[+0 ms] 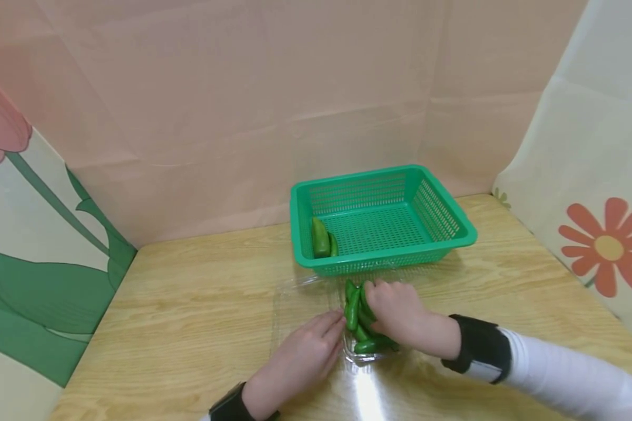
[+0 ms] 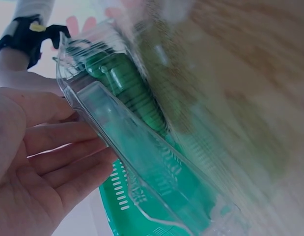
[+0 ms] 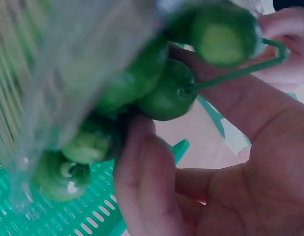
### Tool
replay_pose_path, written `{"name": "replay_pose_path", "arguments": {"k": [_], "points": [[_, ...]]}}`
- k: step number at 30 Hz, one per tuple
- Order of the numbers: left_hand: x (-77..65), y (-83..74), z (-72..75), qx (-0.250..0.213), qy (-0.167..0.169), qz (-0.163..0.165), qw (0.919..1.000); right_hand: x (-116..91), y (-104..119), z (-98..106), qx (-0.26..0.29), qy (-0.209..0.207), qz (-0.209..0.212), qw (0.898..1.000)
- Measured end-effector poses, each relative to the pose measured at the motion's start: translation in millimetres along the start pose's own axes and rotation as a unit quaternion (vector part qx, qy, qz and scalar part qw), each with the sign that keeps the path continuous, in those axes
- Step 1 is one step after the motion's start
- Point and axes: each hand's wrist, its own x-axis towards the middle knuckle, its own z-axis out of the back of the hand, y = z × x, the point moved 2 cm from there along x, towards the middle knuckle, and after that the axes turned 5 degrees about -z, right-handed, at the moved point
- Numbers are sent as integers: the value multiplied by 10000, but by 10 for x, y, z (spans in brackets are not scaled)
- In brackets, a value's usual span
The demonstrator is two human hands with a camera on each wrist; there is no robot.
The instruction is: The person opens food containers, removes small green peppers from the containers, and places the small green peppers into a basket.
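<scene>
A clear hinged plastic box (image 1: 359, 358) lies opened out on the table, its see-through lid (image 1: 295, 307) to the left. Several green chili peppers (image 1: 353, 310) fill the right half. My right hand (image 1: 400, 313) reaches over them from the right. In the right wrist view its thumb and fingers pinch a green chili pepper (image 3: 169, 93) with a long bent stem, among other peppers. My left hand (image 1: 313, 342) rests along the middle of the box; in the left wrist view its loosely extended fingers (image 2: 68, 147) touch the plastic edge.
A green plastic basket (image 1: 384, 257) stands right behind the box, with a few green peppers (image 1: 321, 238) in its left corner. Under everything is a wood-grain table (image 1: 189, 327). A pink sheet (image 1: 216, 117) hangs at the back, with a flower-printed sheet (image 1: 574, 146) on the right.
</scene>
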Motion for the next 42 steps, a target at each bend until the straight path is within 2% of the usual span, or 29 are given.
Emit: {"name": "replay_pose_path", "arguments": {"k": [9,23,35,42], "points": [[-4,14,-2,6,24,-36,10000,15,-81,102,470,359,-126,9982],[2,44,-5,-57,-82,-128,9999,2,-167,173,604,-133,-236,9978],[20,69,-13,-164,-65,-103,9998,6,-174,190,878,-189,-18,9960],[43,92,-17,-364,-155,-244,9989,22,-196,150,981,11,-72,9952]]}}
